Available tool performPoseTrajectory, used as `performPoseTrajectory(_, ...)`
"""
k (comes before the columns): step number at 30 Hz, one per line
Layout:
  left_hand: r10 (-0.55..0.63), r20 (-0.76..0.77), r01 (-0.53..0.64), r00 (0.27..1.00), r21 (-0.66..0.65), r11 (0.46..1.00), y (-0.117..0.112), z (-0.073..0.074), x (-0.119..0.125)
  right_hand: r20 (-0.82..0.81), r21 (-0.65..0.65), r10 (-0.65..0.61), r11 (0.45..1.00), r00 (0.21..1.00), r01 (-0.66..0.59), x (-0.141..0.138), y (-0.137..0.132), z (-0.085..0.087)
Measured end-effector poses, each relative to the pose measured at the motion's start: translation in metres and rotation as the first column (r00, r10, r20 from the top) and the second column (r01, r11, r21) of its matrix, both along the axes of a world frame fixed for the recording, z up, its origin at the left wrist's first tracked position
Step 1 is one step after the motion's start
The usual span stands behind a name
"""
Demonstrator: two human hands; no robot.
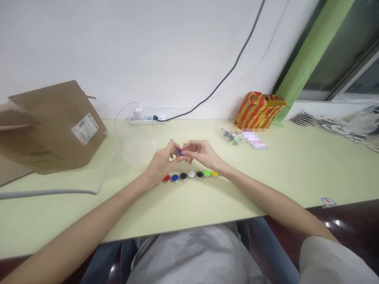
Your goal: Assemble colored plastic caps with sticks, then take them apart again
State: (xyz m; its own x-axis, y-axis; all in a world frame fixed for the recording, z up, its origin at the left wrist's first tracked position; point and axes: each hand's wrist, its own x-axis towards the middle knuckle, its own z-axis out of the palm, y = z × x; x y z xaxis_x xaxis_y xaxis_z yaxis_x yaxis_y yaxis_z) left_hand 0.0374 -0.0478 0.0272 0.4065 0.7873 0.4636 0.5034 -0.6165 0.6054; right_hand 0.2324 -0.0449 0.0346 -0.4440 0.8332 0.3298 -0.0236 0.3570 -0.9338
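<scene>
Squat, clear-sided round pots with coloured tops line up on the smooth table; just beyond, the left hand and right hand pinch a small blue piece between fingertips; farther back stands a striped bag, contents hidden from me.

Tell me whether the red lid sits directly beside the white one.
No, the blue lid and a black lid sit between the red lid and the white lid.

Pale yellow-green table with cardboard box, power strip, striped bag, row of coloured discs.
</scene>
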Motion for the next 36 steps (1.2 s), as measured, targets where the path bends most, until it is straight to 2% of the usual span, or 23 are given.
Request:
performPoseTrajectory(3, 0.003, -0.133, -0.002, 0.991, 0.009, 1.000, 0.000, 0.006, -0.001, 0.091, 0.080, -0.069, 0.995, 0.993, 0.062, 0.012, -0.001, 0.009)
performPoseTrajectory(5, 0.012, -0.234, -0.007, 0.972, 0.023, 1.000, 0.000, 0.011, -0.008, 0.226, 0.180, -0.161, 0.976, 0.961, 0.122, 0.041, -0.003, 0.021)
performPoseTrajectory(7, 0.023, -0.307, -0.017, 0.952, 0.023, 1.000, -0.003, 0.015, -0.022, 0.409, 0.314, -0.298, 0.933, 0.862, 0.174, 0.084, -0.005, 0.033)
performPoseTrajectory(8, 0.022, -0.347, -0.015, 0.938, 0.023, 1.000, -0.006, 0.015, -0.032, 0.509, 0.334, -0.323, 0.928, 0.798, 0.163, 0.106, -0.008, 0.037)
performPoseTrajectory(11, -0.013, -0.470, 0.023, 0.882, 0.014, 1.000, -0.017, 0.006, -0.069, 0.749, 0.191, -0.217, 0.975, 0.626, 0.109, 0.162, -0.020, 0.036)
performPoseTrajectory(13, -0.065, -0.499, 0.070, 0.864, -0.008, 0.997, -0.025, -0.005, -0.094, 0.809, 0.115, -0.146, 0.989, 0.570, 0.091, 0.179, -0.031, 0.027)
performPoseTrajectory(15, -0.073, -0.513, 0.083, 0.855, -0.003, 0.997, -0.031, -0.016, -0.114, 0.816, 0.103, -0.136, 0.991, 0.562, 0.090, 0.181, -0.041, 0.015)
performPoseTrajectory(18, -0.084, -0.519, 0.107, 0.850, 0.013, 0.994, -0.037, -0.025, -0.129, 0.776, 0.125, -0.162, 0.987, 0.609, 0.103, 0.172, -0.051, 0.001)
performPoseTrajectory(22, -0.079, -0.495, 0.094, 0.865, 0.004, 0.996, -0.035, -0.028, -0.129, 0.709, 0.142, -0.182, 0.983, 0.681, 0.115, 0.168, -0.054, -0.009)
performPoseTrajectory(26, -0.071, -0.490, 0.078, 0.869, -0.006, 0.997, -0.030, -0.030, -0.126, 0.689, 0.164, -0.187, 0.981, 0.700, 0.102, 0.169, -0.054, -0.012)
performPoseTrajectory(30, -0.103, -0.530, 0.139, 0.841, 0.028, 0.990, -0.028, -0.019, -0.115, 0.651, 0.309, -0.291, 0.945, 0.701, 0.105, 0.157, -0.057, -0.011)
performPoseTrajectory(33, -0.177, -0.603, 0.235, 0.778, 0.018, 0.972, -0.026, -0.005, -0.098, 0.644, 0.463, -0.316, 0.886, 0.697, -0.026, 0.142, -0.058, -0.014)
performPoseTrajectory(36, -0.242, -0.655, 0.333, 0.716, 0.015, 0.943, -0.022, 0.004, -0.080, 0.691, 0.521, -0.289, 0.834, 0.662, -0.180, 0.126, -0.054, -0.020)
